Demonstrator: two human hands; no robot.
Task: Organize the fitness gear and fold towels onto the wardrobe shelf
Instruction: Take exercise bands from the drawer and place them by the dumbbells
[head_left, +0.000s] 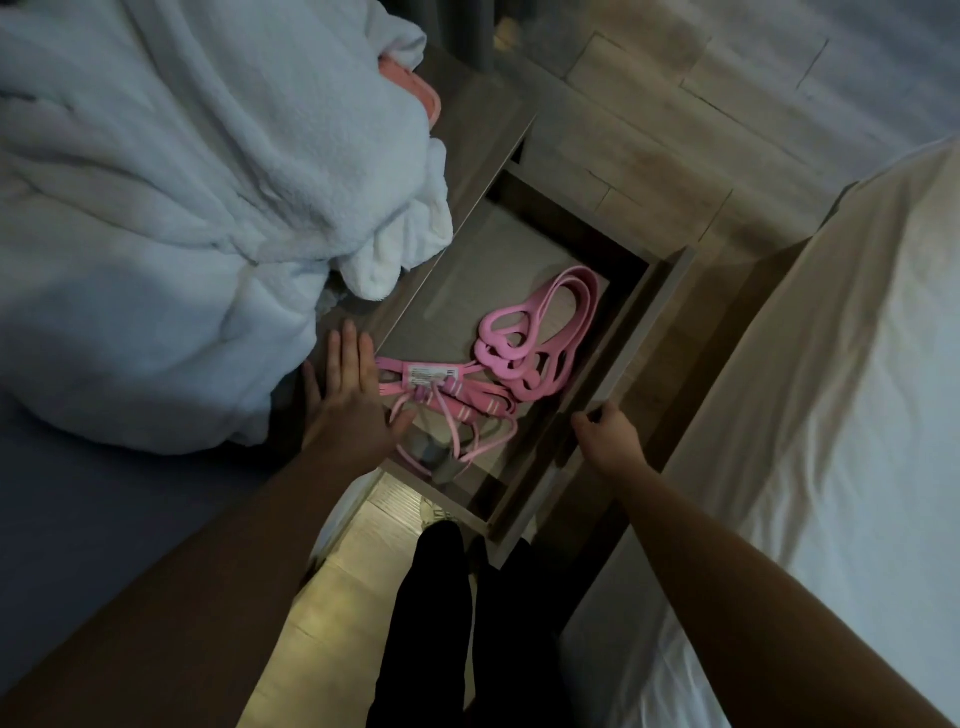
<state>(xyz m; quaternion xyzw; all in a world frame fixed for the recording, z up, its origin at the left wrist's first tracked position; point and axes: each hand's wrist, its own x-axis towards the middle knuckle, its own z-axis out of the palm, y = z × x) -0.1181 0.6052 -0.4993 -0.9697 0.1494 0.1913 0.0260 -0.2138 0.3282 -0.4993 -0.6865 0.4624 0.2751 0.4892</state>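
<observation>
The fingers (349, 347) of the left hand (350, 397) lie straight and close together with the thumb spread wide. The palm faces down over the left rim of an open drawer (640, 332) at mid-frame, covering the near end of the gear inside; whether it presses down I cannot tell. The right hand (609, 439), lower right of centre, curls its fingers over the drawer's right edge and grips it. In the drawer, just right of the left hand, lie the pink bands (519, 345): flat loops heaped on one another, joined to a bundle wrapped in a paper label (434, 374), with a thin pink cord (470, 441) trailing toward the bottom of the frame. These look light, limp and stretchy, so a single strand would likely drag the rest out in a tangle; the labelled bundle, or the whole heap scooped together, seems the better place to take hold. Filling the upper left is a white fleecy towel (182, 208), rumpled, soft and bulky, best taken by its corners, with a pink cloth (415, 88) showing behind it. A white-sheeted bed (831, 415) runs down the right side, with plank floor (649, 130) above.
</observation>
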